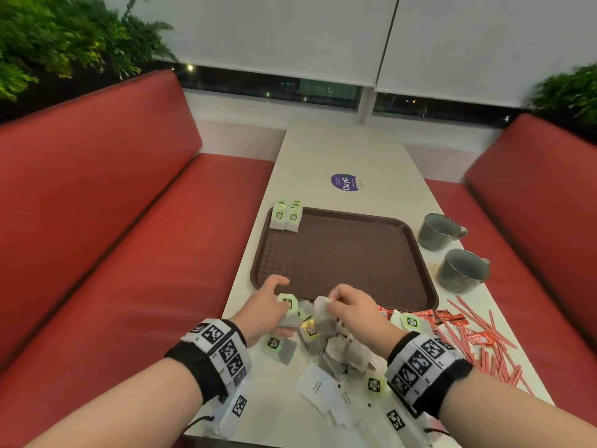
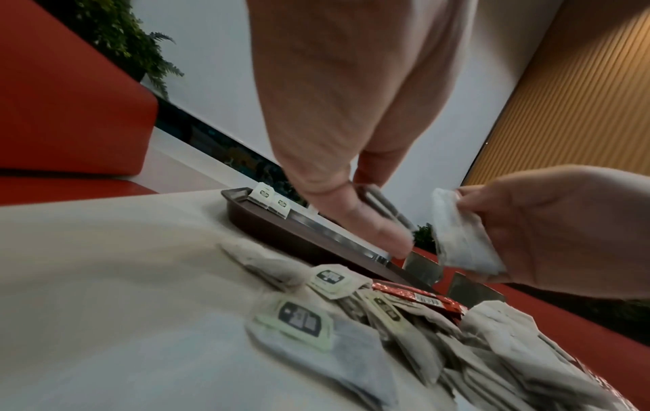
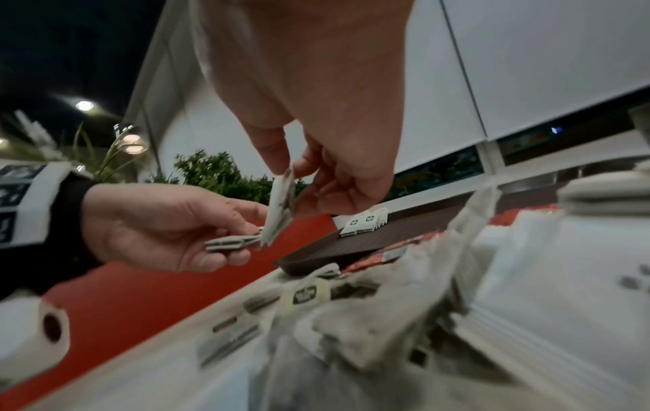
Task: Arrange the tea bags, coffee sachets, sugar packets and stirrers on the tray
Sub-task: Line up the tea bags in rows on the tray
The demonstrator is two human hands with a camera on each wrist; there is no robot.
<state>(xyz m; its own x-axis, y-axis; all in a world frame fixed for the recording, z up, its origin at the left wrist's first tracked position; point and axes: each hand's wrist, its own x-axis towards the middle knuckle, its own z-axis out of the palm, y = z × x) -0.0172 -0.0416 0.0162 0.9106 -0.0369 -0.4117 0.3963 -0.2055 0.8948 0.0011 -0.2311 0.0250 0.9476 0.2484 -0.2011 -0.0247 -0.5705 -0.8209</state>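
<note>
Pinched between thumb and fingertips of the right hand (image 1: 350, 307) is one grey paper tea bag (image 3: 281, 207), hanging tilted, lower corner just beside the stack held by the left hand (image 1: 269, 305). A flat stack of tea bags (image 3: 232, 242) is gripped by the left hand, thumb above and fingers curled beneath, a green tag (image 1: 287, 301) uppermost. Both hands are held above the table (image 1: 326, 150), over the near edge of the tray (image 1: 342, 253); both wrists carry black bands with printed square markers.

Two short rows of green-tagged tea bags (image 1: 286, 216) are seen leaning at the tray's far left corner. The tray is brown plastic, rectangular with rounded corners and a waffle-textured floor. A loose heap of tea bags (image 1: 336, 350) lies on the table before the tray, with white sugar packets (image 1: 318, 388) nearer the body, red sachets (image 1: 452, 321) and red-striped stirrers (image 1: 491, 354) to the right.

Two grey metal mugs (image 1: 452, 250) stand right of the tray. The tabletop is pale and smooth, with a round purple sticker (image 1: 344, 182). Red padded benches (image 1: 113, 205) flank it; white blinds (image 1: 323, 33) and green plants (image 1: 64, 37) are noted behind.
</note>
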